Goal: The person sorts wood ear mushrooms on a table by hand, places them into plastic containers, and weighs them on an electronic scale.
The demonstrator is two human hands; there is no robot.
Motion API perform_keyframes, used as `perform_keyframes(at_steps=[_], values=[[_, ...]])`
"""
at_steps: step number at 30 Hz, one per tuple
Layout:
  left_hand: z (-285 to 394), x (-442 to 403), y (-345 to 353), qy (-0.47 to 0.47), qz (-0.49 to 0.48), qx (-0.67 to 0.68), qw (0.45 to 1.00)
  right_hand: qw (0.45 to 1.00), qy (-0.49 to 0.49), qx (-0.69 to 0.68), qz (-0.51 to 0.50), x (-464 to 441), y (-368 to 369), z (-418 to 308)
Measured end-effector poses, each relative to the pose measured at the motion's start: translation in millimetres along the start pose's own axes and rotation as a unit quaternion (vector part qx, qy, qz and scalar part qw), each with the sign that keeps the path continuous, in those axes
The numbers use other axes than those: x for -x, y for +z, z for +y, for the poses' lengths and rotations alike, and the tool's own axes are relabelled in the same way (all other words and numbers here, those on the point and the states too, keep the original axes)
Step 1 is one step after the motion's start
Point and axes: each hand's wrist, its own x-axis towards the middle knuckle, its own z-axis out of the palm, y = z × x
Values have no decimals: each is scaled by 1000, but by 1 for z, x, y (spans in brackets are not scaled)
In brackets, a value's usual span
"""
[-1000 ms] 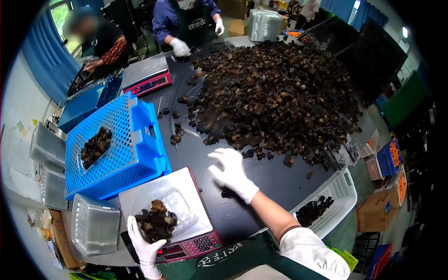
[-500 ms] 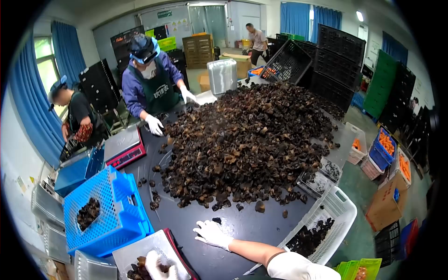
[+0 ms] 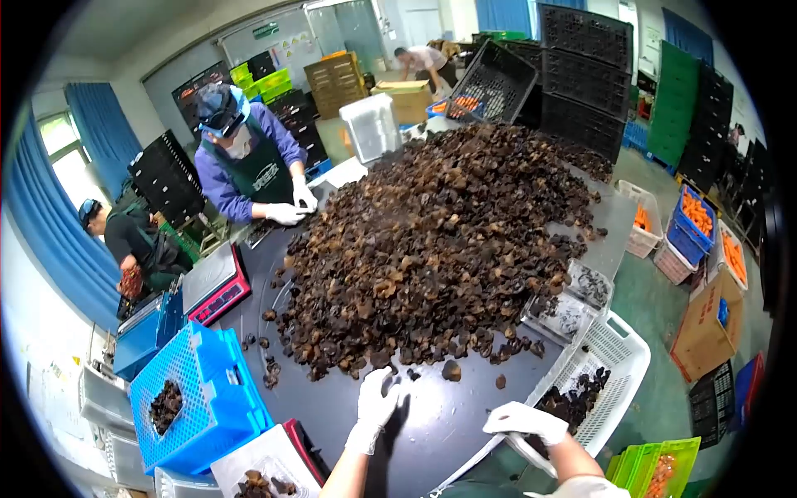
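Note:
My left hand [image 3: 378,401], in a white glove, reaches to the front edge of a big pile of dark wood-ear mushrooms [image 3: 432,249]; its fingers are apart and nothing shows in them. My right hand [image 3: 528,425], also gloved, is over the near left rim of a white basket [image 3: 627,383] with dark pieces inside. Its fingers are bent together, and what they hold, if anything, is hidden. At the bottom left, a clear tray of mushrooms [image 3: 264,485] rests on a scale [image 3: 270,455].
A blue crate [image 3: 203,398] with a mushroom tray on top stands left, near a second scale [image 3: 217,278]. Clear boxes [image 3: 569,311] lie by the basket. A co-worker [image 3: 249,162] works across the table. Carrot crates [image 3: 689,224] stand on the right.
My left hand has left the tray on the scale for the pile's edge. My right hand has moved right to the white basket. The co-worker's hands have come together; the view has shifted.

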Motion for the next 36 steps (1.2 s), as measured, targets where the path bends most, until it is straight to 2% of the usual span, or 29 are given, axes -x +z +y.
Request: perform_keyframes(at_steps=[1,2,4,6,7,8,9,12,15,18,19,20,23,25,26,28,29,30,31,32,33,34,36], values=[[-3,-8,14,-19,-19,-23,999,999,8,27,41,26,-19,10],[19,-15,14,-70,-51,-104,991,995,16,53,85,50,-34,28],[20,-20,36,-38,-15,-171,984,971,70,108,200,85,-58,62],[15,-18,53,-36,-1,-188,982,945,80,141,284,110,-59,64],[13,-13,57,-6,23,-208,978,941,84,116,307,116,-58,71],[8,-10,59,22,46,-229,972,942,45,115,314,121,-57,75],[3,-11,58,40,44,-209,976,939,49,117,320,122,-60,94],[-14,-10,54,112,51,-179,976,926,115,119,340,130,-59,116],[-2,-14,23,172,86,-156,969,896,119,148,401,148,-56,125],[-25,7,23,105,192,-278,935,843,127,185,488,162,-47,127],[-34,12,23,31,121,-259,958,821,128,203,518,167,-43,128],[-41,16,27,-25,80,-280,956,796,124,222,549,168,-39,129],[-58,20,38,-60,81,-220,970,714,93,274,638,169,-33,132],[-72,19,45,-28,178,-88,980,660,51,303,685,165,-34,133],[-54,18,38,-47,219,-37,974,637,21,314,704,161,-36,133],[-15,21,26,-135,232,118,956,610,-53,317,724,149,-42,132],[-4,27,27,-106,256,139,951,614,-100,298,724,140,-48,132],[48,35,0,-195,194,195,941,633,-148,266,712,128,-55,131],[48,49,1,-201,139,161,956,697,-188,156,674,108,-67,129],[61,66,-2,-165,115,245,949,740,-218,37,635,89,-79,126],[71,80,-15,-92,56,112,988,790,-246,-203,524,60,-90,122],[80,107,-6,-169,64,259,949,784,-231,-434,378,40,-95,119],[112,134,-56,-189,-20,215,958,790,-161,-376,456,-11,-18,7]])
